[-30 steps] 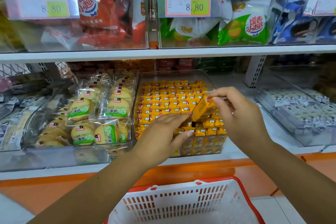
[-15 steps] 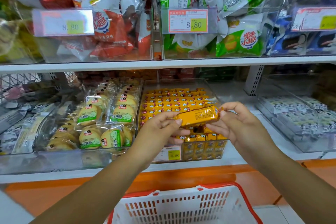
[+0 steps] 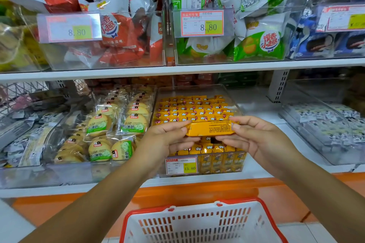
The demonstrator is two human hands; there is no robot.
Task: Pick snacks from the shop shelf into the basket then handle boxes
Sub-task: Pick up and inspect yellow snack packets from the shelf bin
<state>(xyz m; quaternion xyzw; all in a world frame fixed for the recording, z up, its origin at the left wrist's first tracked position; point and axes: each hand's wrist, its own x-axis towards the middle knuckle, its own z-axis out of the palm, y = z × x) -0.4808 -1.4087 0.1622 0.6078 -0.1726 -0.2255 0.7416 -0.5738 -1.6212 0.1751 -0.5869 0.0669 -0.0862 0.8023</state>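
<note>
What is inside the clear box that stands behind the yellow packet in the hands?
Rows of small yellow packets fill the clear box. The held yellow packet, the left hand and the right hand cover its front middle rows.

Both bare forearms extend forward and converge at mid-frame. Left hand [image 3: 167, 141]: palm turned inward, fingers [image 3: 173, 126] pinching the left end of a yellow packet [image 3: 209, 129]. Right hand [image 3: 258, 140]: mirrored pose, fingers curled round the packet's right end. Wrists roughly level, hands apart
</note>
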